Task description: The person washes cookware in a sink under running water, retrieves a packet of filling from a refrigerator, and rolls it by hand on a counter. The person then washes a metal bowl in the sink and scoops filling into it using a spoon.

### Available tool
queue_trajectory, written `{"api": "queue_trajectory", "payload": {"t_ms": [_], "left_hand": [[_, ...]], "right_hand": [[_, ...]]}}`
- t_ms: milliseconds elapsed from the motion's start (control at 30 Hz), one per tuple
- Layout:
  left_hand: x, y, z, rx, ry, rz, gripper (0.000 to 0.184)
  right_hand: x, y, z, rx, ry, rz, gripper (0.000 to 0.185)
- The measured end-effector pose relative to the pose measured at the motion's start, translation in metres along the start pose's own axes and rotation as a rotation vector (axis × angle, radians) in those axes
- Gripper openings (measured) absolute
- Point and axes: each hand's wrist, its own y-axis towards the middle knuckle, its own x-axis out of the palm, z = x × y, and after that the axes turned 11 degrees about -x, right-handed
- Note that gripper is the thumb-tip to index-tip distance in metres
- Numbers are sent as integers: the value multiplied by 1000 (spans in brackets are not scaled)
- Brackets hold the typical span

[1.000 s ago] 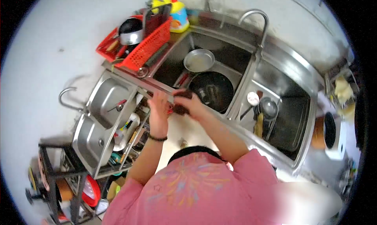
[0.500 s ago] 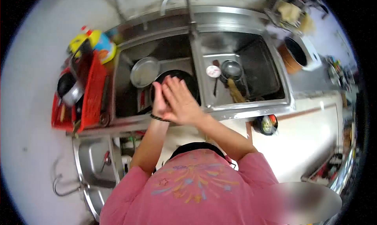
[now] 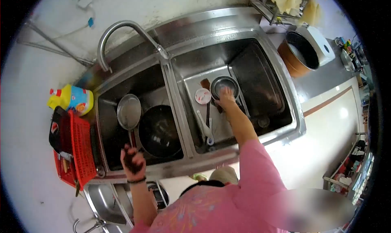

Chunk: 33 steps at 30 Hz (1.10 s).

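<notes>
My left fingers (image 3: 124, 157) clutch one blurred dark thing (image 3: 131, 163); my right fingers (image 3: 226, 94) partly hide one bowl (image 3: 220, 82), their grip unclear.

The blurred right hand (image 3: 227, 97) partly hides the bowl (image 3: 221, 81).

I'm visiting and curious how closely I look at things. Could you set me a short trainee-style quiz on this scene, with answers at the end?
1. Which hand is at the round vessel in the right basin?
2. True or false: the black wok lies in the left basin.
3. What colour is the plastic basket beside the left basin?
a) blue
b) red
c) green

Key:
1. The right hand.
2. True.
3. b) red.
</notes>
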Motion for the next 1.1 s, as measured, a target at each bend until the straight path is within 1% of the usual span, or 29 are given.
{"api": "queue_trajectory", "payload": {"t_ms": [33,100,133,200,233,267,333,367,433,467,533,567,600,633,667,700,733,767,800,867,900,967,1000,1033,1067,1100], "left_hand": [[2,-10,-1,-11,-12,-12,33],[3,-29,0,-13,-7,-55,41],[5,-37,0,-2,-33,-66,43],[4,-51,1,43,-123,-31,44],[3,-56,3,53,-123,-31,44],[2,-62,3,71,-105,-33,44],[1,-67,0,88,-88,-43,44],[0,-68,-3,104,-110,-24,44],[-2,-72,-7,131,-137,-3,43],[-4,-71,-7,120,-166,14,43],[-8,-70,-6,128,-195,13,43],[-7,-69,-5,140,-249,44,44],[-7,-69,-4,151,-303,73,45],[-13,-68,-2,137,-317,18,49],[-10,-70,-2,148,-313,4,49],[-4,-70,-5,171,-355,81,50],[1,-70,-7,192,-399,157,53],[7,-73,-9,212,-384,196,54],[12,-75,-9,219,-380,183,54],[20,-82,-10,221,-401,216,54],[20,-86,-7,209,-406,161,53],[13,-103,1,219,-366,100,53],[8,-114,4,224,-332,56,52],[4,-125,6,300,-255,63,51],[1,-138,8,324,-261,40,51],[-1,-151,8,357,-249,49,51]], "right_hand": [[-2,7,6,-5,9,9,73],[-5,6,11,27,3,116,69],[2,9,10,20,14,98,69],[6,18,9,-170,250,-194,58],[7,18,27,-312,188,-212,38],[11,16,39,-321,185,-215,38],[4,14,50,-254,8,-305,29],[1,18,48,-258,2,-296,29],[-5,20,39,-113,90,-25,26],[-13,21,43,-122,86,-21,26],[-34,35,50,314,1336,217,22],[-57,31,42,516,1714,368,22],[-35,48,58,691,1880,409,30],[-22,69,63,730,2025,424,32],[-19,84,61,771,2172,437,33],[-52,89,40,635,2132,348,35],[-103,89,3,502,2083,262,37],[-141,94,-31,208,1769,351,41],[-176,100,-62,-62,1437,426,46],[-240,103,-113,-441,878,386,52],[-241,118,-122,-456,877,395,52],[-237,152,-146,-475,544,237,52],[-249,149,-148,-497,534,250,52],[-261,139,-142,-498,490,103,49],[-274,130,-146,-500,440,-42,48],[-281,117,-162,-511,431,30,47]]}}
